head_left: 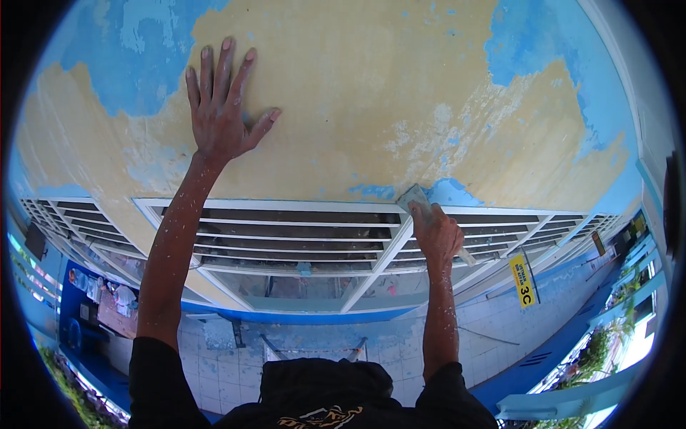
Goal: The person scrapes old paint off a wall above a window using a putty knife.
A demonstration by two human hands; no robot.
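Note:
My left hand [221, 118] lies flat with spread fingers against the upper wall [336, 93], on bare tan surface beside a large blue paint patch [139, 79]. In my right hand [436, 232] is a paint scraper [412, 196], its handle end [466, 257] poking out below the palm. The scraper's blade meets the wall just above the white window frame [300, 205], next to a leftover strip of blue paint [450, 191]. Pale scratch marks [457, 136] run up the wall above it. Paint flecks dot both forearms.
Louvred window slats [286, 239] span the wall below my hands. A yellow 3C sign [523, 280] hangs at right. Far below is a tiled floor [393, 361] with paint flakes, and plants [593, 361] line the railing at lower right.

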